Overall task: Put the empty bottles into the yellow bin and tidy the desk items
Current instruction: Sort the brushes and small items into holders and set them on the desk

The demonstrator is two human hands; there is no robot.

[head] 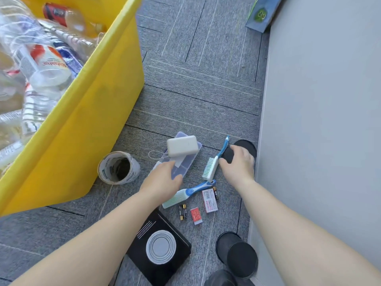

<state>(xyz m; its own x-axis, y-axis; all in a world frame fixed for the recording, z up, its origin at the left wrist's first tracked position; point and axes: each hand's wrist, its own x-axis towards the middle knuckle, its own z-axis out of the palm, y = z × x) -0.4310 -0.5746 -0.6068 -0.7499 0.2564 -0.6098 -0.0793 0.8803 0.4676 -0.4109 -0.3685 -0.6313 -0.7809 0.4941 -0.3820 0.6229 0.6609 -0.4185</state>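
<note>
The yellow bin stands at the left on the carpet, filled with several clear empty bottles. Desk items lie on the floor beside it. My left hand grips the near end of a clear plastic case; a white power bank rests on the case's far end. My right hand curls around a black round object next to a grey wall. A blue-handled brush lies between my hands, and a second brush lies just below my left hand.
A tape roll lies by the bin's corner. Batteries, an eraser, a small red-and-white pack, a black box and a black mesh cup sit near my arms. A grey wall bounds the right side.
</note>
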